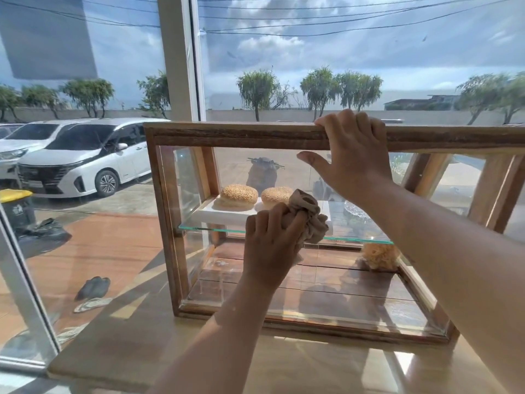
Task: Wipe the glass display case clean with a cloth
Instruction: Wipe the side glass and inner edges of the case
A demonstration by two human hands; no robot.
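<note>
We are gripping a bunched beige cloth (309, 220) in our left hand (270, 243) at the front of the wood-framed glass display case (164, 223), level with its shelf edge (210, 229). Our right hand (355, 157) is hooking its fingers over the top rail (227, 135).

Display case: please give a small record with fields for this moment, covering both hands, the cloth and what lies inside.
left hand: grips the bunched beige cloth at the front, level with the glass shelf
right hand: fingers hooked over the top wooden rail, thumb stretched out below
display case: wood frame with glass panes, standing on a wooden counter
upper shelf: two sesame buns on a white tray
lower level: one pale shaggy item at the right
</note>
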